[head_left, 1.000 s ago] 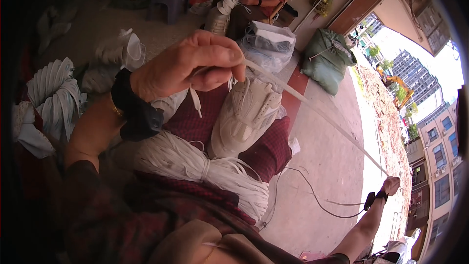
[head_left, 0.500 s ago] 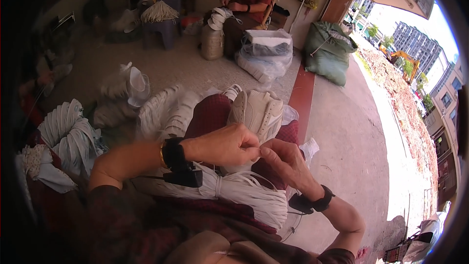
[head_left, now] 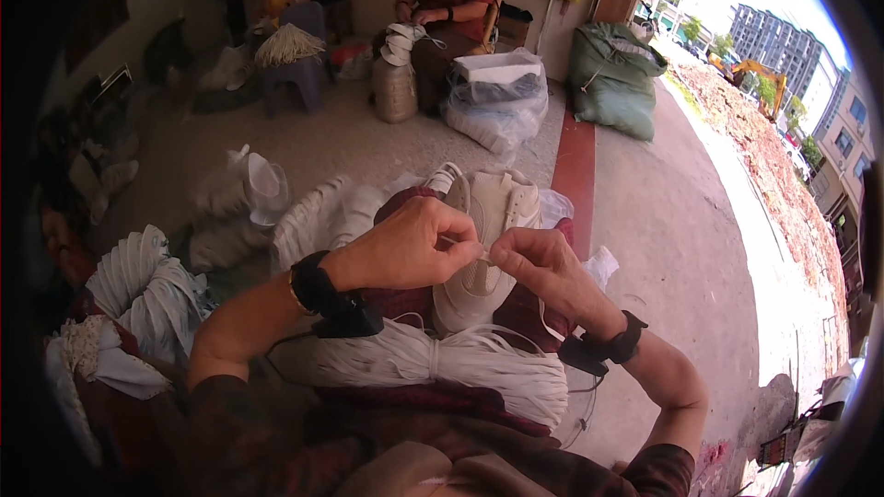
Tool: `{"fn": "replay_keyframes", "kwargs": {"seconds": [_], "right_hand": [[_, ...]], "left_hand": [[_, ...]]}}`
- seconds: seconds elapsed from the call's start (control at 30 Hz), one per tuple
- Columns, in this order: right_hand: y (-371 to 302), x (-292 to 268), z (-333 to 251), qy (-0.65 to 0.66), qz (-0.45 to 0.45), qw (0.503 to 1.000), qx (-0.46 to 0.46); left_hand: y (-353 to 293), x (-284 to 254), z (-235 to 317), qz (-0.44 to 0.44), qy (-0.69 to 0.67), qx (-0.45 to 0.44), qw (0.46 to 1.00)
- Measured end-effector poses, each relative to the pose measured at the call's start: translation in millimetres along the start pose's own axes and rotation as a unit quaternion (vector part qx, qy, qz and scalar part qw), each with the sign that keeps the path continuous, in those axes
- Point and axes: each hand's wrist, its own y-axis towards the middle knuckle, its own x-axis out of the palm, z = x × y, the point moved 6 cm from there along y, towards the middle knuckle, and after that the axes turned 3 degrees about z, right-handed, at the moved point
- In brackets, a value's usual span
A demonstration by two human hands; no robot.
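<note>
My left hand [head_left: 410, 244] and my right hand [head_left: 545, 269] meet in front of me, each pinching a thin white shoelace [head_left: 485, 256] between thumb and fingertips. Only a short bit of it shows between them. Just behind and below the fingers, a cream shoe upper [head_left: 502, 207] with rows of eyelets rests over my dark red-clad knees. Across my lap lies a thick bundle of white laces [head_left: 442, 364], tied round its middle. Both wrists carry black straps with small dark devices.
Stacked pale shoe uppers [head_left: 138, 285] lie at the left, with more [head_left: 313, 216] beyond my left hand. Farther off sit a plastic bag with a white box [head_left: 497, 101], a green sack [head_left: 615, 83], a seated co-worker [head_left: 447, 9] and a chair heaped with laces [head_left: 290, 44].
Both hands have shifted slightly, and the left fingers are more curled, with a bit of lace showing between the hands. The whole view has also moved a little.
</note>
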Motion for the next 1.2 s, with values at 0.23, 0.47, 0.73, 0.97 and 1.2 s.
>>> {"fn": "replay_keyframes", "kwargs": {"seconds": [0.23, 0.47, 0.73, 0.97, 1.2], "right_hand": [[61.2, -50.2, -27.4, -0.312, 0.188, 0.91, -0.198], [82.4, -52.9, 2.5, -0.349, 0.187, 0.903, -0.167], [84.7, -61.7, 16.9, -0.179, 0.146, 0.96, -0.159], [32.2, -78.6, 8.1, -0.015, 0.126, 0.985, -0.119], [5.7, -58.1, 14.0, 0.137, 0.074, 0.984, -0.087]], "left_hand": [[48.6, -20.3, -63.2, 0.115, 0.049, 0.069, 0.99], [65.3, -19.9, -74.3, 0.054, -0.007, 0.09, 0.994], [85.7, -9.4, -61.7, 0.046, 0.058, 0.002, 0.997], [71.6, -9.0, -81.6, 0.049, 0.021, 0.01, 0.999], [84.3, -8.0, -102.0, -0.051, -0.203, -0.07, 0.975]]}}
